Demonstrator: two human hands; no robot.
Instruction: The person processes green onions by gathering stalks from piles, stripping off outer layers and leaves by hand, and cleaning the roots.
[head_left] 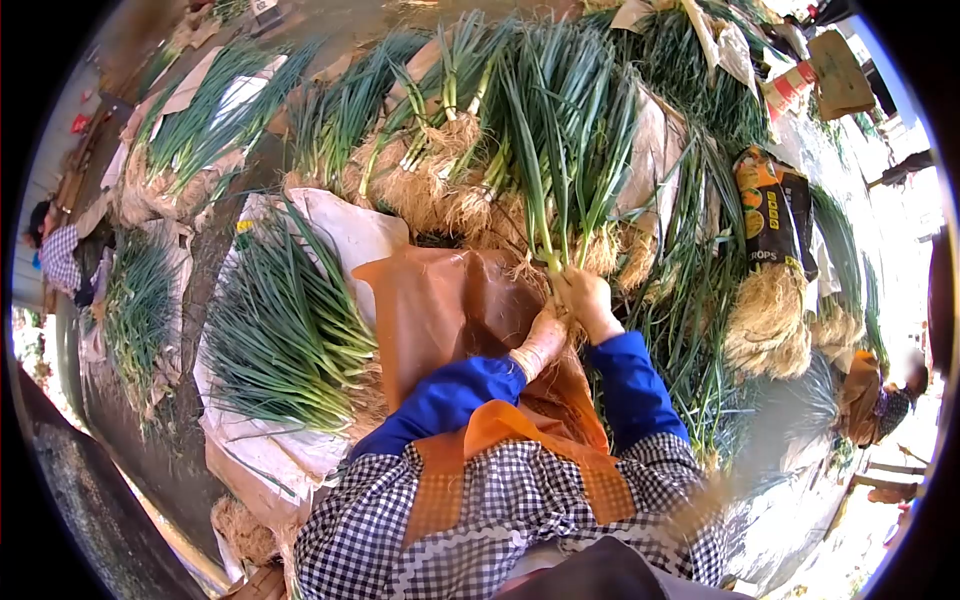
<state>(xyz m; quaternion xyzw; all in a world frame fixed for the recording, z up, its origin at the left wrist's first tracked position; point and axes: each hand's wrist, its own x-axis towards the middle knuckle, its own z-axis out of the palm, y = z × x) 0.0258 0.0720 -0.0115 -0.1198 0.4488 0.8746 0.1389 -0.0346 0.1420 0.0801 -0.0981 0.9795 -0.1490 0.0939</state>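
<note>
My left hand (544,338) and my right hand (588,297) are close together above the brown apron (440,300). Both close round the root end of a green onion stalk (540,215), whose long leaves point away from me. Just beyond my hands lies a pile of green onions (580,110) with tan roots (440,190). To the left, a trimmed-looking bunch of green onions (280,330) rests on a pale sheet (225,430). My fingertips are partly hidden by each other.
More onion bundles (215,125) lie at the upper left. A black and orange printed bag (775,210) wraps a bundle at the right. One person (62,258) is at the far left, another person (872,405) at the far right. A cardboard piece (838,75) stands at the upper right.
</note>
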